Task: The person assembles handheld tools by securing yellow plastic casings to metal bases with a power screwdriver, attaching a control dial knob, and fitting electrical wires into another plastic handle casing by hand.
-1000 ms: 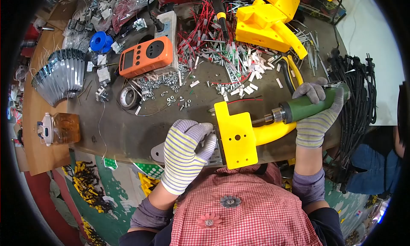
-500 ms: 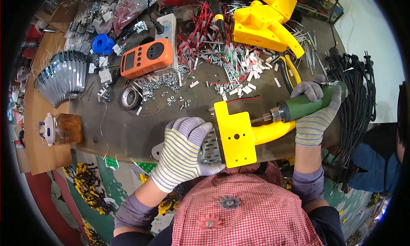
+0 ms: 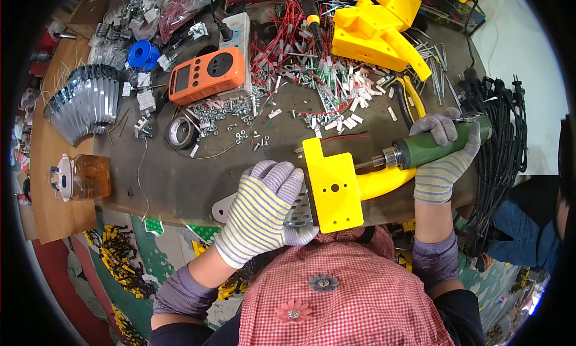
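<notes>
Hands (image 3: 261,211) (both gloved) apart, yellow handled piece (image 3: 342,193) between them.

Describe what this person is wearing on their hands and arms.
The left hand and right hand wear pale knit gloves with thin yellowish and purple-grey stripes. Above the bare wrists, purple-grey forearm covers meet dark sleeves. The right glove's visible fingers look plain grey.
</notes>
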A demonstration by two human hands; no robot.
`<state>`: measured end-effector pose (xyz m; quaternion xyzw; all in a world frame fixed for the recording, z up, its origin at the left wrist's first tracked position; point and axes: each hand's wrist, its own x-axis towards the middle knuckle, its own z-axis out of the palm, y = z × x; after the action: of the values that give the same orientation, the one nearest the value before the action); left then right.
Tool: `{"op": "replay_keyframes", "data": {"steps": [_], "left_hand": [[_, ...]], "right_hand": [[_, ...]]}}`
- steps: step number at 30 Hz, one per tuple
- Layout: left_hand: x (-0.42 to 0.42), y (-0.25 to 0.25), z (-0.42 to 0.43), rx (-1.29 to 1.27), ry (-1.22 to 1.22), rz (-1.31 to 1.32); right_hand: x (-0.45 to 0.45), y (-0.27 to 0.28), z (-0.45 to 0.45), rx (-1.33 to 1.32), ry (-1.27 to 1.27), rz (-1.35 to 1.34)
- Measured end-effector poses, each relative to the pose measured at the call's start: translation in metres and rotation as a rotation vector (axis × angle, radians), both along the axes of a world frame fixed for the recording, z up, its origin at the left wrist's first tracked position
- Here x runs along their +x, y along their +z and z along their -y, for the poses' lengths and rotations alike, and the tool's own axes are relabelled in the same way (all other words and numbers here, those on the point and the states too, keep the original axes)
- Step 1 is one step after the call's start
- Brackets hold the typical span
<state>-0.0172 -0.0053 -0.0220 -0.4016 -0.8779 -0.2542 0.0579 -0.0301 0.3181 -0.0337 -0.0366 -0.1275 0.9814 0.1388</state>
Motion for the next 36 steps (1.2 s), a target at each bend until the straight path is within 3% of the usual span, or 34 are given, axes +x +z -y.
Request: {"op": "replay_keyframes", "data": {"steps": [10,13,14,15,16,21,22,26,27,29,31,33,36], "left_hand": [[0.002,0.002,0.001,-0.009,0.036,0.058],[-0.003,0.02,0.015,0.117,0.135,0.05],[-0.007,0.023,0.024,0.203,0.32,0.098],[-0.017,0.017,0.037,0.226,0.506,-0.033],[-0.029,0.023,0.045,0.141,0.611,-0.023],[-0.084,0.01,0.066,-0.314,0.287,-0.262],[-0.084,0.021,0.052,-0.539,0.362,-0.145],[-0.101,0.011,0.047,-0.722,0.426,-0.181],[-0.101,0.012,0.045,-0.696,0.419,-0.239],[-0.083,0.013,0.047,-0.378,0.377,-0.299],[-0.038,0.029,0.021,0.004,0.479,-0.033],[0.009,0.032,0.005,0.184,0.43,0.291],[0.047,0.019,-0.008,0.199,0.317,0.195]], "right_hand": [[0.003,0.006,0.005,0.043,-0.107,-0.02],[0.014,0.009,-0.023,0.038,-0.122,-0.143],[0.02,0.012,-0.035,0.023,-0.085,-0.179],[0.027,0.013,-0.042,0.01,-0.05,-0.211],[0.034,0.011,-0.042,0.028,-0.05,-0.212],[0.062,0.005,-0.031,0.036,-0.058,-0.194],[0.066,0.003,-0.027,-0.01,-0.057,-0.21],[0.078,-0.006,-0.023,-0.032,-0.077,-0.152],[0.078,-0.005,-0.02,-0.038,-0.071,-0.159],[0.076,-0.005,-0.015,-0.056,-0.057,-0.176],[0.075,-0.003,-0.01,-0.045,-0.053,-0.172],[0.076,-0.002,-0.01,-0.026,-0.026,-0.183],[0.074,-0.003,-0.005,-0.013,0.012,-0.193]]}}
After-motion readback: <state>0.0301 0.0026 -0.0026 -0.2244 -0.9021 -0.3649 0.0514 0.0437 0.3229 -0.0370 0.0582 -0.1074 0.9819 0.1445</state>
